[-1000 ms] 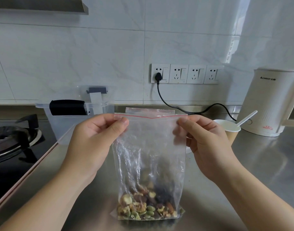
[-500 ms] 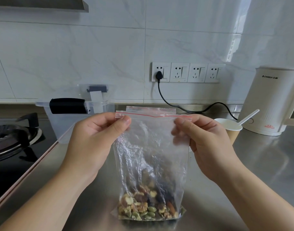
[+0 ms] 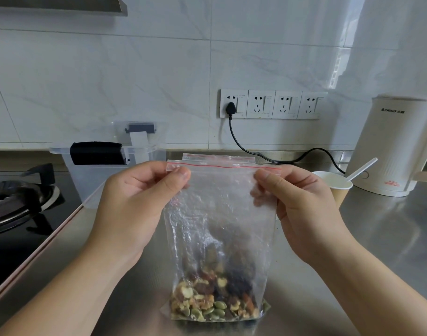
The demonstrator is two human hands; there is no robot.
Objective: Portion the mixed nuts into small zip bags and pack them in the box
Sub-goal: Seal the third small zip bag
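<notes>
Pinching the top corners of the zip bag, the left hand and right hand hold it upright, its nut-filled bottom resting on the steel bench before the clear box.

the left hand is pinching with thumb against curled fingers, palm turned inward. the right hand is mirroring this pinch at equal height. both bare forearms are extending up from the lower corners, wrists slightly bent.
</notes>
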